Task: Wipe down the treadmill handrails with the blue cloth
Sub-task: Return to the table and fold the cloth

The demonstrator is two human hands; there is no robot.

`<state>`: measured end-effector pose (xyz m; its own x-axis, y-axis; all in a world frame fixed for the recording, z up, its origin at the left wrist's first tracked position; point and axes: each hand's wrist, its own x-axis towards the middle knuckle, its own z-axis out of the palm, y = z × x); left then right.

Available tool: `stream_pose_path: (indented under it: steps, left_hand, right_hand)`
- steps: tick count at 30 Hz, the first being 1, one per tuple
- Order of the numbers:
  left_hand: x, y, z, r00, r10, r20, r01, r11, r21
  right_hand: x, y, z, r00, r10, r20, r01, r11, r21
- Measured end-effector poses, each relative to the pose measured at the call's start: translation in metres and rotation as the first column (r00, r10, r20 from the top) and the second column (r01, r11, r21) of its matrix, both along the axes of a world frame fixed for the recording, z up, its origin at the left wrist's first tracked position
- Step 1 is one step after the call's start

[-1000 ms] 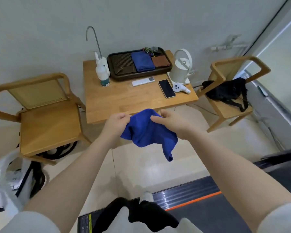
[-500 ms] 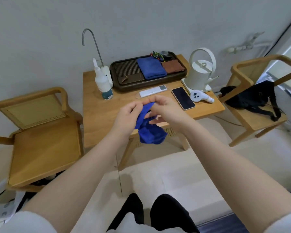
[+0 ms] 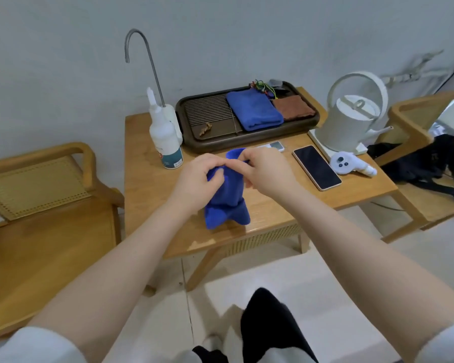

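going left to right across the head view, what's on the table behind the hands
White bottle → dark tray holding a folded blue towel then a brown cloth → phone → white kettle. In front, the left hand and right hand grip the blue cloth.

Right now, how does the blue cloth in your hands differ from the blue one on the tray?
The blue cloth in hand is bunched and hangs loose above the table, gripped by the left hand and right hand. The blue cloth on the tray is neatly folded, lies flat and is untouched, beside a brown cloth. The held one looks a deeper blue. Both look like similar soft cloths.
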<state>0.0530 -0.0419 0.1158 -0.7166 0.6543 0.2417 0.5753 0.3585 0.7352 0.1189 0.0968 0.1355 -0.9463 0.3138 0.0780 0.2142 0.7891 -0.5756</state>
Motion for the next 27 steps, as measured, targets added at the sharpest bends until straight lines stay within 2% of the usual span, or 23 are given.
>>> stream_pose_path:
  steps: [2, 4, 7, 9, 11, 13, 16, 18, 20, 23, 27]
  left_hand:
    - [-0.014, 0.01, 0.002, 0.997, 0.061, 0.053, -0.063, 0.997, 0.044]
    - [-0.029, 0.02, 0.005, 0.995, 0.05, 0.085, -0.053, 0.998, 0.035]
    - [-0.04, 0.047, 0.005, 0.984, -0.072, 0.165, 0.078, 0.996, -0.032]
    - [-0.039, 0.07, 0.001, 0.953, -0.11, 0.282, 0.122, 0.992, -0.025]
    - [-0.037, 0.089, -0.003, 0.925, -0.105, 0.365, 0.101, 0.994, 0.029]
    - [-0.042, 0.103, -0.005, 0.932, -0.075, 0.354, 0.048, 0.995, 0.084]
    - [-0.056, 0.114, -0.003, 0.949, -0.077, 0.306, 0.072, 0.997, 0.028]
    - [-0.06, 0.118, 0.001, 0.949, -0.126, 0.289, 0.139, 0.99, -0.025]
    - [-0.063, 0.122, 0.006, 0.938, -0.142, 0.315, 0.16, 0.987, -0.033]
    - [-0.066, 0.125, 0.008, 0.939, -0.111, 0.326, 0.126, 0.992, -0.024]
    - [-0.062, 0.127, 0.007, 0.915, -0.097, 0.392, 0.067, 0.994, 0.088]
  right_hand:
    - [-0.008, 0.027, 0.003, 0.995, 0.008, 0.101, -0.014, 0.998, 0.057]
    - [-0.013, 0.051, 0.006, 0.983, 0.062, 0.174, -0.059, 0.998, -0.022]
    - [-0.026, 0.07, 0.012, 0.991, 0.096, 0.098, -0.056, 0.936, -0.347]
    - [-0.04, 0.077, 0.015, 0.997, 0.072, 0.032, -0.051, 0.896, -0.441]
    - [-0.052, 0.085, 0.016, 0.996, 0.091, -0.01, -0.085, 0.881, -0.466]
    - [-0.059, 0.097, 0.017, 0.987, 0.164, -0.003, -0.144, 0.856, -0.497]
    - [-0.064, 0.121, 0.022, 0.937, 0.346, 0.055, -0.244, 0.757, -0.606]
    - [-0.068, 0.135, 0.026, 0.889, 0.446, 0.104, -0.306, 0.747, -0.59]
    - [-0.072, 0.146, 0.03, 0.862, 0.49, 0.131, -0.372, 0.786, -0.494]
    - [-0.077, 0.159, 0.029, 0.87, 0.49, 0.054, -0.429, 0.806, -0.408]
    - [-0.079, 0.168, 0.019, 0.843, 0.535, -0.063, -0.48, 0.692, -0.54]
